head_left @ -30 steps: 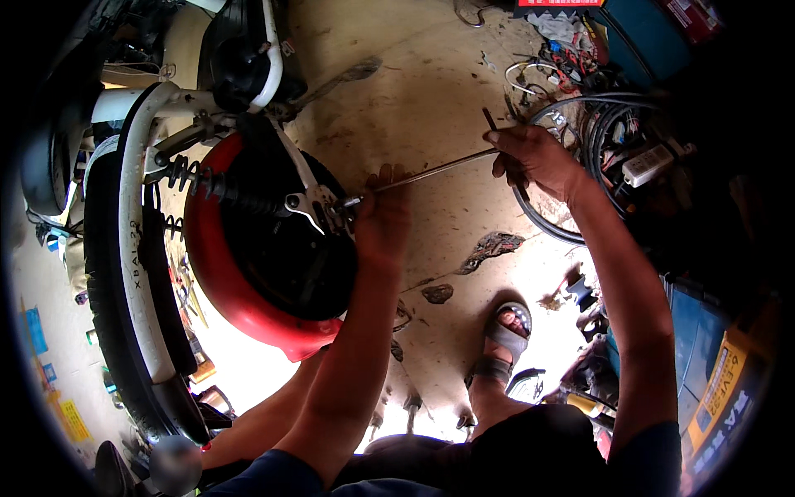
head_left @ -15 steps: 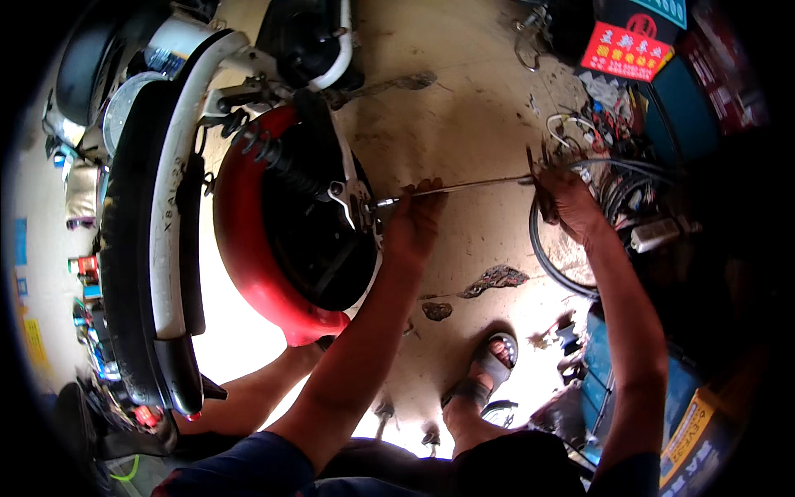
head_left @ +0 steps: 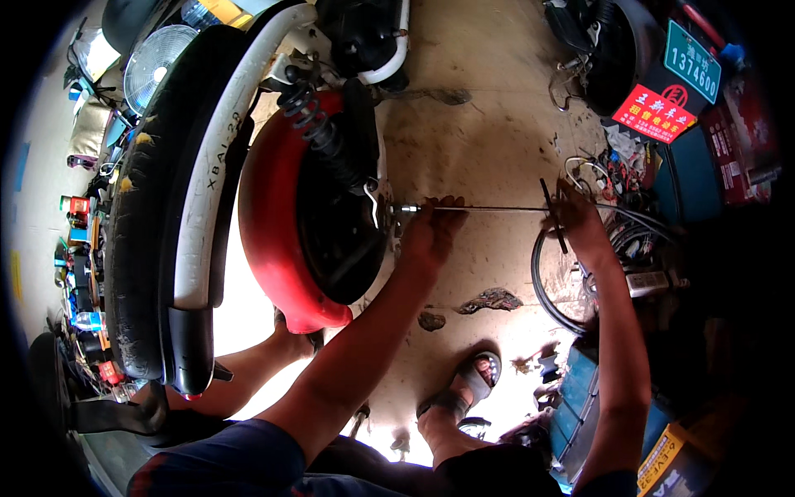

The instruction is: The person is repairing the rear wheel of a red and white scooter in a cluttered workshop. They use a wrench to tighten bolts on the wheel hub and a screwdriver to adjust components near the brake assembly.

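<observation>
A long-shafted T-handle socket wrench lies level across the middle of the view. Its socket end meets the wheel hub of a scooter. Close to that end, my left hand is closed round the shaft, fingertips showing beyond it. Over at the crossbar, my right hand has its fingers curled about the handle. The hub belongs to a dark wheel under a red fender. A black coil-spring shock absorber runs down to the axle bracket. The fastener inside the socket is hidden.
Left of the wheel stands the scooter's worn black seat with a white rail. Coiled black cable lies beyond my right hand. A blue case and a yellow box sit at lower right. My sandalled foot rests on the floor.
The whole view has shifted, so the scooter sits further right. Both hands stay on the wrench. The crossbar now slants differently, and my right hand's fingers have changed position on it.
</observation>
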Motion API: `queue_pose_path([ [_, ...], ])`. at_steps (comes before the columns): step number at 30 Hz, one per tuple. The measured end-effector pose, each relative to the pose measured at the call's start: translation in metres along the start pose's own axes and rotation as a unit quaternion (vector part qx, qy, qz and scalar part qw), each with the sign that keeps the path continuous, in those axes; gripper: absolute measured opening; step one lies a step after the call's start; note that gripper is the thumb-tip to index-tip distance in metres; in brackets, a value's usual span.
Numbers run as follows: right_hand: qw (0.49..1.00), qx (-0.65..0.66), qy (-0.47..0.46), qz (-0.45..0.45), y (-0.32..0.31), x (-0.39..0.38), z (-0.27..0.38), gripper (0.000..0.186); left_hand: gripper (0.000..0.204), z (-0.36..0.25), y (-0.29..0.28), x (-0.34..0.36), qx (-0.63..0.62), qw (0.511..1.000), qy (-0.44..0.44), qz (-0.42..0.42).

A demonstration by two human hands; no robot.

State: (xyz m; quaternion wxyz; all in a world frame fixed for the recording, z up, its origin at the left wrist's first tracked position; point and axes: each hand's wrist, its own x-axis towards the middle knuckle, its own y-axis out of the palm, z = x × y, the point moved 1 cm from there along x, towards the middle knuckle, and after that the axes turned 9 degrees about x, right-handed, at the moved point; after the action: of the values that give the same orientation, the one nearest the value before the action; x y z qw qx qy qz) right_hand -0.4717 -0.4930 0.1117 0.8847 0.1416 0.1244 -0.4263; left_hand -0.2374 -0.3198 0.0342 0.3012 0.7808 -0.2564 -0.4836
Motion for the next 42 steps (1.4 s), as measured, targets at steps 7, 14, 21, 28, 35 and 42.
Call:
queue_pose_path([
  [7,0.97,0.088,0.046,0.223,-0.055,0.015,-0.027,0.034,0.025,0.013,-0.006,0.003,-0.049,0.996,0.016,0.073],
  [14,0.938,-0.272,-0.189,0.103,-0.007,-0.009,0.008,0.044,0.024,0.0,0.003,-0.004,-0.015,1.0,0.014,-0.002],
  [21,0.847,-0.412,-0.303,0.142,0.0,-0.018,0.021,0.035,0.025,0.002,0.007,-0.008,-0.011,0.999,0.031,-0.027],
  [28,0.994,-0.012,0.105,0.005,0.013,-0.009,0.023,0.041,0.025,0.008,0.005,-0.006,-0.042,0.999,0.031,0.012],
  [35,0.697,-0.624,-0.34,0.098,0.011,-0.022,0.033,0.06,0.025,-0.002,0.004,-0.009,-0.022,0.999,0.025,0.014],
  [42,0.913,-0.351,-0.191,0.079,-0.007,0.001,0.011,0.027,0.027,0.003,-0.004,-0.003,-0.028,0.994,0.039,0.093],
])
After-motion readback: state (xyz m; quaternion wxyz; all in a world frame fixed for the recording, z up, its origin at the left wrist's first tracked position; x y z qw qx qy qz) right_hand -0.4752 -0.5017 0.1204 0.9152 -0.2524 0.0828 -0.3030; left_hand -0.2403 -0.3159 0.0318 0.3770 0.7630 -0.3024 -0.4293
